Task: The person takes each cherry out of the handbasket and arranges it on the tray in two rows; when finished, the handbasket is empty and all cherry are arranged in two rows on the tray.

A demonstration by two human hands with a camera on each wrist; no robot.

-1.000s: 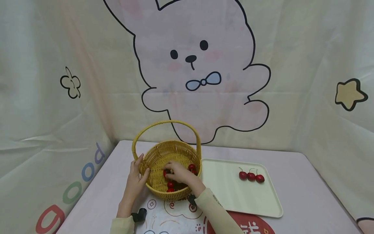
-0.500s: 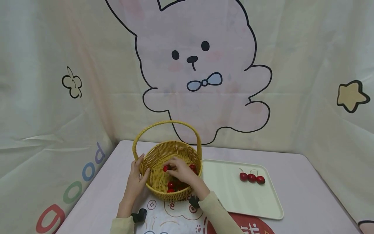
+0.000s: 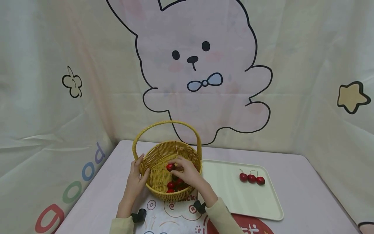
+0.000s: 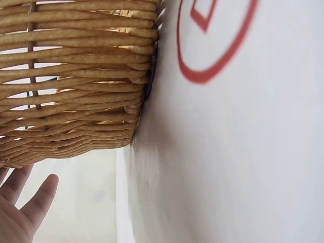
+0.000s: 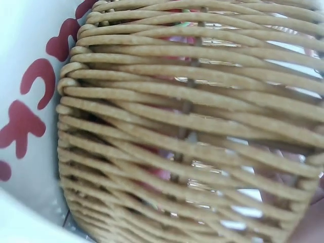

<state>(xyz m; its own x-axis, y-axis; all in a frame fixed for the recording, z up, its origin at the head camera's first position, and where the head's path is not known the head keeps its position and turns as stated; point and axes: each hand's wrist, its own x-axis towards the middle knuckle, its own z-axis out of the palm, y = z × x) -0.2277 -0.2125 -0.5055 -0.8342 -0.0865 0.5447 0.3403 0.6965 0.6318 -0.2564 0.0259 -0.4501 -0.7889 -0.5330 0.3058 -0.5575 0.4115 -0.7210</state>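
Observation:
A yellow wicker basket [image 3: 159, 191] with a tall hoop handle stands left of centre in the head view. My left hand [image 3: 135, 182] grips its left rim, thumb over the edge and fingers on the outer side. In the left wrist view, fingers [image 4: 43, 200] of that hand show beside the weave. Over the basket's inside, my right hand [image 3: 187, 172] pinches a red cherry [image 3: 170, 167] between thumb and fingertips. Below it, more cherries [image 3: 171, 185] lie in the near part of the basket, partly hidden by the hand. The right wrist view is mostly filled by the basket's wall [image 5: 192, 121].
To the right of the basket lies a pale rectangular tray [image 3: 239, 198]. Three stemmed cherries [image 3: 252, 178] sit in a row on it. A printed mat [image 3: 181, 221] lies at the table's front. A curtain with a cartoon animal [image 3: 193, 107] hangs behind.
My right hand has lifted the cherry from among the others and moved slightly right and towards the basket's right rim. The left hand keeps its place on the rim.

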